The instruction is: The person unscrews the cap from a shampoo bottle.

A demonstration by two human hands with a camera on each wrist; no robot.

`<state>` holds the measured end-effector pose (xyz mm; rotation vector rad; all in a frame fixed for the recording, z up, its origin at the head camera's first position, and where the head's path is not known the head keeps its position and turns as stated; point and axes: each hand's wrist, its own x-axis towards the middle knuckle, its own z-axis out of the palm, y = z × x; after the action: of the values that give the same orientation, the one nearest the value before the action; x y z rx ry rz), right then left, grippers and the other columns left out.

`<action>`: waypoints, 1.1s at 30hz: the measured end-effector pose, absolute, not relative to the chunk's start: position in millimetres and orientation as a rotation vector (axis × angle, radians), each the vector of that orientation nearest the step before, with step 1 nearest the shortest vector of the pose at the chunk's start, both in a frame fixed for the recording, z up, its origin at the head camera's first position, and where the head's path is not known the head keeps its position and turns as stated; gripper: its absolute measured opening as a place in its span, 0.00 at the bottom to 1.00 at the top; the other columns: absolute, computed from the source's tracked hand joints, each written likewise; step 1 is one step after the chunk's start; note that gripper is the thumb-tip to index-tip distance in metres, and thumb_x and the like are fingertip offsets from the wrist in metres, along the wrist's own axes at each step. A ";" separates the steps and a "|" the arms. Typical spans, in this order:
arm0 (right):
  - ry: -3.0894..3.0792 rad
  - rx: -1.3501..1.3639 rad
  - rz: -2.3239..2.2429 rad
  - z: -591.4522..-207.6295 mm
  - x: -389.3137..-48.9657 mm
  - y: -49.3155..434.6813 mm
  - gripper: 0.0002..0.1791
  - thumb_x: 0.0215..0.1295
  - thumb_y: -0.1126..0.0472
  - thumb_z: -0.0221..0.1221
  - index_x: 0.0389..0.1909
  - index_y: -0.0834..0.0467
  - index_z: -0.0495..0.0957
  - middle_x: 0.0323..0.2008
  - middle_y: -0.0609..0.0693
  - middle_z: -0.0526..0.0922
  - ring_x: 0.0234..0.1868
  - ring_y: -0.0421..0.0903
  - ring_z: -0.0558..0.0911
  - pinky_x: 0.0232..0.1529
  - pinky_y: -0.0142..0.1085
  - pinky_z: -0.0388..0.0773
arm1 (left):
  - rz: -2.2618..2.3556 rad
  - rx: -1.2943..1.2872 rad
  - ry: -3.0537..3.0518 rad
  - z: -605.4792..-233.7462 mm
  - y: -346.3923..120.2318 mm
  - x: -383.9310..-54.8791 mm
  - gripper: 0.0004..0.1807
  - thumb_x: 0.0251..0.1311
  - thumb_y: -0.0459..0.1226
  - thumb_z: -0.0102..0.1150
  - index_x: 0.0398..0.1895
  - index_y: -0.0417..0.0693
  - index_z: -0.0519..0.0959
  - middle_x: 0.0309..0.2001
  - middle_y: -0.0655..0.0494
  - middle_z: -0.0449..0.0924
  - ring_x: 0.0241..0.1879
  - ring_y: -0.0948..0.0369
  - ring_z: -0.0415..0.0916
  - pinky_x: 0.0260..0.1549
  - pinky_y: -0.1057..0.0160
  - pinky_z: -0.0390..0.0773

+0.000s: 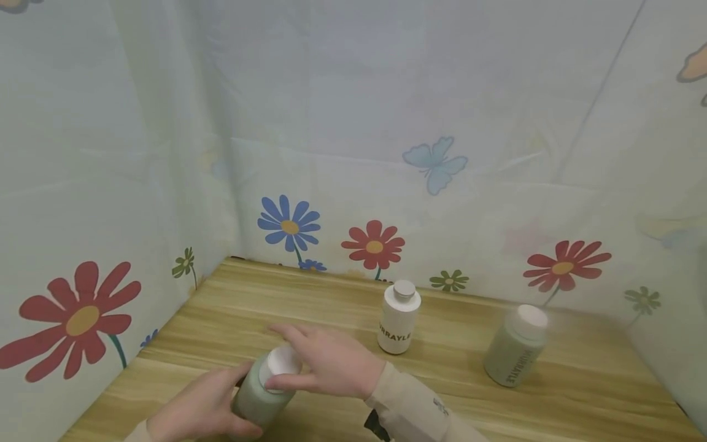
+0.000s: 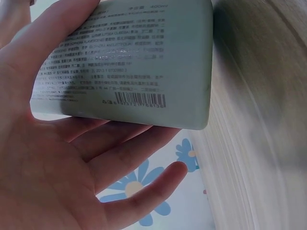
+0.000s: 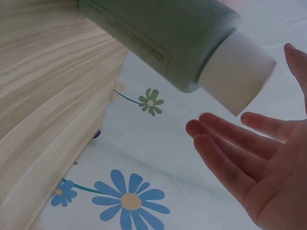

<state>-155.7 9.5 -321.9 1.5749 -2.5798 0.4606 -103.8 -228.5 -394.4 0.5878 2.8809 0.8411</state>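
Note:
My left hand [image 1: 201, 402] grips a pale green bottle [image 1: 258, 396] with a white cap [image 1: 280, 367], tilted over the near left of the table. In the left wrist view, the thumb lies across the bottle's printed side [image 2: 129, 57], with the barcode showing; the little finger sticks out, off the bottle. Around the cap, my right hand [image 1: 337, 362] is spread with thumb and fingers apart. The right wrist view shows a gap between the cap [image 3: 237, 72] and the fingers of the right hand [image 3: 268, 167].
A white bottle [image 1: 399, 322] with a silver-grey cap stands upright behind the right hand. Further right is another green bottle [image 1: 515, 350] with a white cap. The wood-grain table [image 1: 442, 380] meets a flower-printed sheet [image 1: 331, 123] at the back and sides.

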 end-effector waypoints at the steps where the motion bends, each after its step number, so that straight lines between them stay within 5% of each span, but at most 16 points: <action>1: -2.598 1.545 0.461 -322.5 -155.7 9.3 0.38 0.64 0.34 0.54 0.69 0.48 0.62 0.59 0.46 0.79 0.49 0.36 0.81 0.46 0.27 0.78 | 0.835 0.595 2.888 -394.4 -228.6 -104.0 0.38 0.35 0.57 0.76 0.52 0.54 0.74 0.42 0.65 0.82 0.36 0.75 0.74 0.32 0.69 0.74; 9: -2.482 1.625 0.321 -322.8 -158.0 11.1 0.23 0.66 0.41 0.56 0.56 0.47 0.73 0.42 0.40 0.80 0.33 0.30 0.75 0.31 0.16 0.67 | 0.839 0.575 2.864 -392.7 -227.8 -105.7 0.38 0.36 0.57 0.76 0.53 0.55 0.74 0.43 0.64 0.82 0.36 0.74 0.74 0.32 0.69 0.75; 15: -2.336 1.830 0.246 -318.3 -158.0 10.4 0.26 0.62 0.54 0.61 0.62 0.48 0.71 0.51 0.43 0.79 0.47 0.33 0.78 0.49 0.18 0.72 | 0.881 0.508 2.802 -392.1 -229.4 -104.7 0.38 0.37 0.56 0.76 0.54 0.54 0.74 0.45 0.61 0.82 0.39 0.71 0.75 0.33 0.68 0.75; 19: -2.304 1.862 0.233 -317.9 -155.9 9.8 0.27 0.63 0.53 0.61 0.63 0.49 0.70 0.55 0.44 0.77 0.53 0.35 0.78 0.56 0.22 0.72 | 0.896 0.481 2.776 -392.3 -231.0 -103.3 0.38 0.37 0.56 0.76 0.54 0.53 0.73 0.46 0.60 0.82 0.39 0.70 0.76 0.33 0.68 0.75; 26: -2.579 1.635 0.426 -318.9 -149.9 6.4 0.32 0.68 0.38 0.52 0.67 0.48 0.64 0.59 0.44 0.78 0.47 0.34 0.81 0.47 0.25 0.77 | 0.911 0.480 2.761 -393.1 -231.7 -103.9 0.41 0.37 0.56 0.75 0.56 0.52 0.73 0.47 0.60 0.82 0.38 0.72 0.76 0.34 0.67 0.76; 33: -2.565 1.654 0.401 -318.5 -150.2 7.4 0.22 0.67 0.44 0.56 0.59 0.49 0.73 0.47 0.43 0.81 0.35 0.29 0.76 0.35 0.15 0.70 | 0.931 0.467 2.736 -393.6 -231.8 -105.1 0.40 0.38 0.57 0.75 0.56 0.55 0.73 0.47 0.62 0.81 0.39 0.71 0.75 0.35 0.66 0.76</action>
<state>-150.2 7.4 -318.5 1.6544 -2.5653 0.4009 -105.1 -231.8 -393.6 0.4670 2.7359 0.9315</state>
